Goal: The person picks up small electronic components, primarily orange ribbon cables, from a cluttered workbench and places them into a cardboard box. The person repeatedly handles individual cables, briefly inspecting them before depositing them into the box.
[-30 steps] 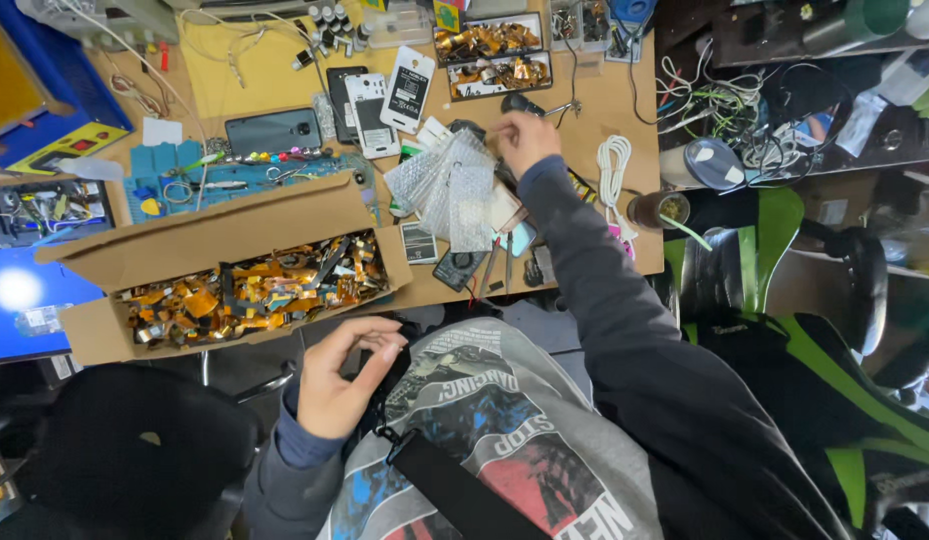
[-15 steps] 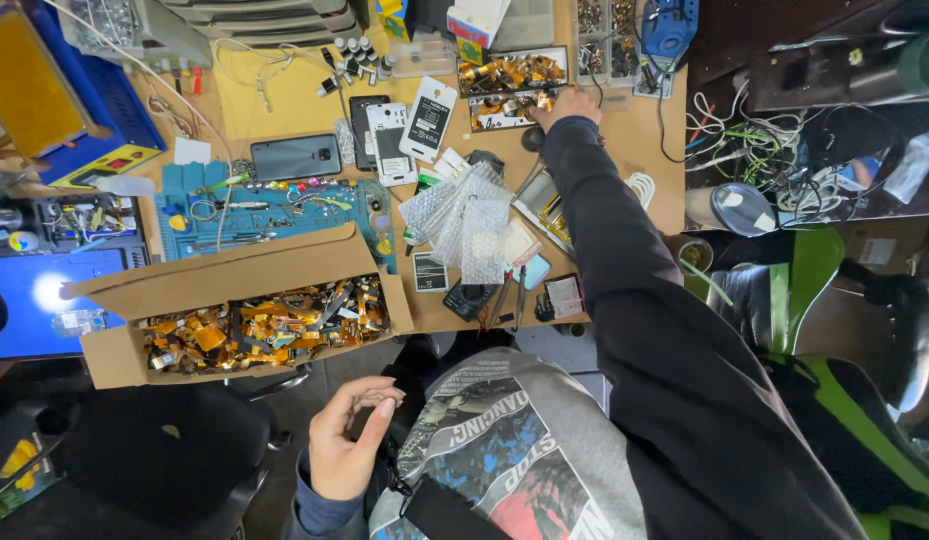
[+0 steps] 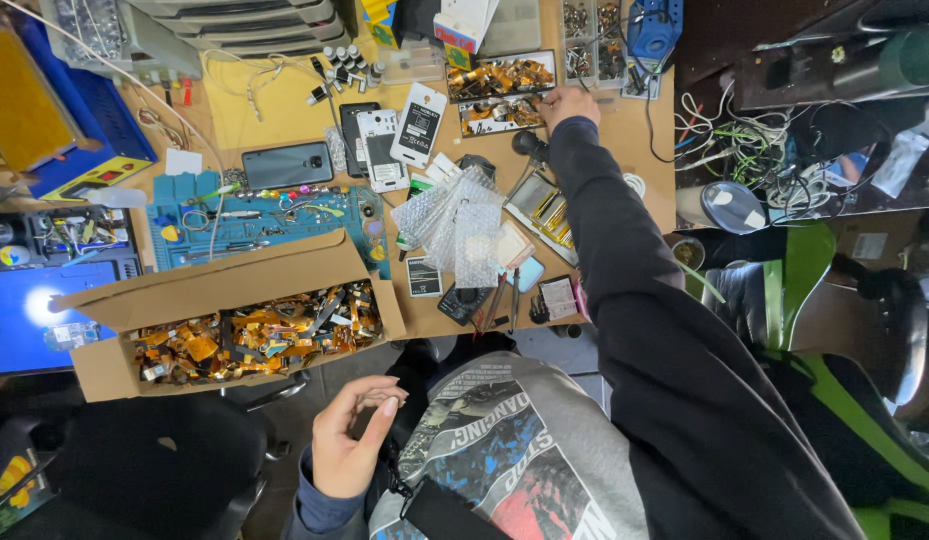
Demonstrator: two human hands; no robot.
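Observation:
My right hand [image 3: 568,103] reaches far across the bench and rests at the right edge of a clear tray [image 3: 497,92] filled with orange flex cables. Its fingers curl downward, so I cannot see what they grip. My left hand [image 3: 350,440] hovers low over my lap, just below an open cardboard box [image 3: 225,285] heaped with orange flex cables [image 3: 255,340]. Its fingers are loosely curled and nothing shows in them. A pile of small bubble-wrap bags [image 3: 455,225] lies under my right forearm's left side.
Several phones and back covers [image 3: 288,163] lie behind a blue work mat [image 3: 235,215] strewn with tools. Tweezers and small parts [image 3: 505,295] sit at the bench's front edge. A tangle of wires [image 3: 745,150] and a green-black chair [image 3: 835,300] are on the right.
My right hand moved from the bubble-wrap bags forward to the tray of flex cables. My left hand dropped lower toward my lap and its fingers loosened.

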